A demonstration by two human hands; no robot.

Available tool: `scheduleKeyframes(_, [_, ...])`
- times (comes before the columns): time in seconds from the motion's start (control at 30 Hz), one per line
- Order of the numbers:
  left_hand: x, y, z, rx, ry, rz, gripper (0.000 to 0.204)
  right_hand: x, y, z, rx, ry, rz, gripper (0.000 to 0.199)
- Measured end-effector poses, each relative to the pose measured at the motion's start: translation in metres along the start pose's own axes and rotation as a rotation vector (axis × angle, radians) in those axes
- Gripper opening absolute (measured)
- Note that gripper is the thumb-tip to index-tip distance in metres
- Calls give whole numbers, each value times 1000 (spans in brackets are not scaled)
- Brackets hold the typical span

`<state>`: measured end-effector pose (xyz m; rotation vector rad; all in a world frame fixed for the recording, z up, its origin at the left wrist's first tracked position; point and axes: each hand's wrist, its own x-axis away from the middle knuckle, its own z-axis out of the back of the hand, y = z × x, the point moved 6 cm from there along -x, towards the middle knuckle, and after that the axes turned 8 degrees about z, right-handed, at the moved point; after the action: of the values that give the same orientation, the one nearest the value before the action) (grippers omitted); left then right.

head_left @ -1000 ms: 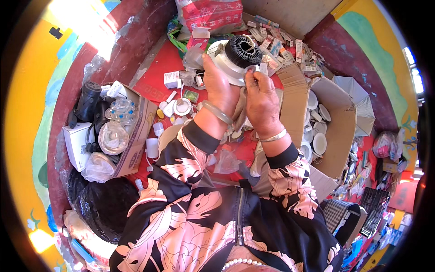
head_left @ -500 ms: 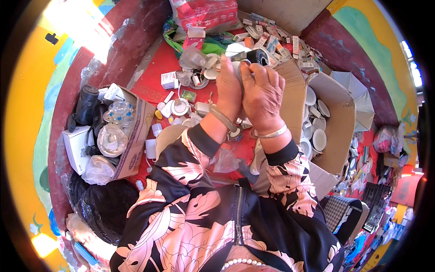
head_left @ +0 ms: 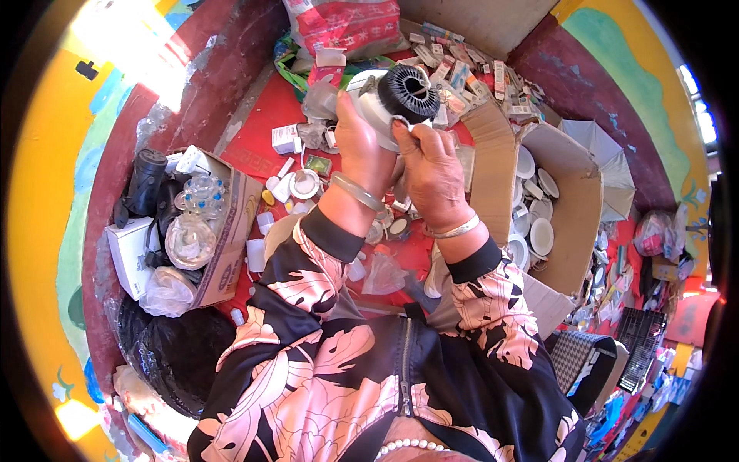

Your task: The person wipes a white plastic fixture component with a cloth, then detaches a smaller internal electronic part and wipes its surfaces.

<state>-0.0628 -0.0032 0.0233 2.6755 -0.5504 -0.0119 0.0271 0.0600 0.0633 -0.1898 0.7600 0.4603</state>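
Note:
Held up in front of me is a downlight with a white round body (head_left: 371,106) and a black finned heat sink (head_left: 406,95) facing up and to the right. My left hand (head_left: 360,150) wraps round the white body from the left, thumb pointing up along it. At the near edge of the heat sink, my right hand (head_left: 433,165) has its thumb and index finger pinched. A small white bit shows between those fingertips and the light; I cannot tell whether it is a cloth or part of the light.
On my right stands an open cardboard box (head_left: 573,231) of white round lamps. A second box (head_left: 223,266) at left carries bagged items and black parts. Small cartons (head_left: 462,73) are heaped at the back by a red-and-white bag (head_left: 342,27). Loose parts litter the red surface.
The light has shifted left and tilted, so its finned heat sink now faces me more. My left hand has moved left and lower; my right hand has slid down to the heat sink's near edge.

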Motion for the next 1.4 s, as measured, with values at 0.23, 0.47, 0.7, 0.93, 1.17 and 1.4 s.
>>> scheduleKeyframes(0.23, [-12,22,22,83,263,-116,49,12,59,16,-12,7,-342,24])
scheduleKeyframes(0.47, [-13,31,28,131,194,-89,50,28,123,66,-1228,744,-858,26])
scheduleKeyframes(0.7, [-20,26,24,71,168,-103,53,70,129,-10,-2161,512,-930,46])
scheduleKeyframes(0.93, [-10,10,10,80,129,-70,52,33,71,-7,-1166,395,-960,28])
scheduleKeyframes(1.17, [-2,3,13,-50,115,10,58,15,10,-16,-136,115,-142,38])
scheduleKeyframes(1.4, [-10,9,16,-73,14,33,58,14,-5,-11,-300,79,77,40])
